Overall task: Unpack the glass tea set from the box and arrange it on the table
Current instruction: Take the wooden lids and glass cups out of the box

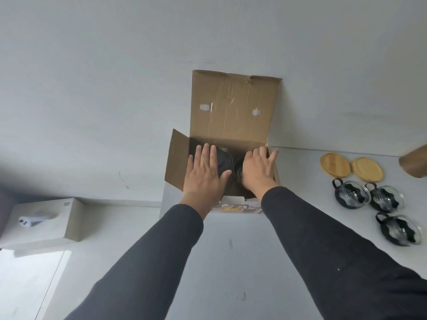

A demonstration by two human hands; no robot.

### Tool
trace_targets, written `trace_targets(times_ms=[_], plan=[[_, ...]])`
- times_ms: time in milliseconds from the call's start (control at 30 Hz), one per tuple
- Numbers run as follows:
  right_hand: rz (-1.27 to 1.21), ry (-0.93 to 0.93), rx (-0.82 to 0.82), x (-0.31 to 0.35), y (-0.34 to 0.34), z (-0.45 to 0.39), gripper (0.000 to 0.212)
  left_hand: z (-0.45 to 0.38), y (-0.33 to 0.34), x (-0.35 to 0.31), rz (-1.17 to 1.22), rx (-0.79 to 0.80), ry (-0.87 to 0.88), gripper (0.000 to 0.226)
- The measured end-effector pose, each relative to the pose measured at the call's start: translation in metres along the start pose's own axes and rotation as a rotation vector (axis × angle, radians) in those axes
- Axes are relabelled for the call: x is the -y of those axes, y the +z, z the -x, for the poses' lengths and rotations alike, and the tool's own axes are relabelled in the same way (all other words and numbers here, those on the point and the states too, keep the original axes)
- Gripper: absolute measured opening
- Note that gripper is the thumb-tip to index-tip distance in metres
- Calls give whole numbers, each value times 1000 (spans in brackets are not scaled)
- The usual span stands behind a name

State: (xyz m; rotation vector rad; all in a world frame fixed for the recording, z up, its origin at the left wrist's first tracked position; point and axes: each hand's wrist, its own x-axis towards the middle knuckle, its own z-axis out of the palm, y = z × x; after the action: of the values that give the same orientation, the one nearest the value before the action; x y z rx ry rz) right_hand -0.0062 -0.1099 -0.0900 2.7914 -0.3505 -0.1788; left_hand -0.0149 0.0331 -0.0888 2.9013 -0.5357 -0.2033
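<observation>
Directly beneath your left hand (pixel 204 174), inside the box (pixel 178 162), sits the dark teapot (pixel 223 161). Both hands hover flat, fingers spread; the right hand (pixel 257 168) lies just right of it.

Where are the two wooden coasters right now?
In the head view, the two wooden coasters lie flat on the table's right side, right of the open box and just beyond the three glass cups.

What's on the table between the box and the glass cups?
Nothing: in the head view, bare white table runs from the box to the glass cups.
</observation>
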Motion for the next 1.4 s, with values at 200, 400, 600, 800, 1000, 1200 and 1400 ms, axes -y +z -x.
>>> trace_targets(times_ms=[200,400,600,800,1000,1200,1400], plan=[[-551,-58,-227,-25,-16,14,80,1,-1,4,0,15,14,72],[-906,58,-437,-77,-33,50,77,0,-7,-5,32,28,-34,73],[-912,216,-509,-143,13,90,76,3,-10,-55,-24,-108,39,69],[-990,460,-485,-200,77,128,75,21,10,-141,95,-118,355,64],[-974,536,-369,-249,145,152,75,47,85,-211,27,196,371,65],[-957,459,-291,-277,180,153,77,53,136,-234,-47,390,173,78],[-990,383,-264,-281,192,150,81,46,145,-247,-68,375,111,79]])
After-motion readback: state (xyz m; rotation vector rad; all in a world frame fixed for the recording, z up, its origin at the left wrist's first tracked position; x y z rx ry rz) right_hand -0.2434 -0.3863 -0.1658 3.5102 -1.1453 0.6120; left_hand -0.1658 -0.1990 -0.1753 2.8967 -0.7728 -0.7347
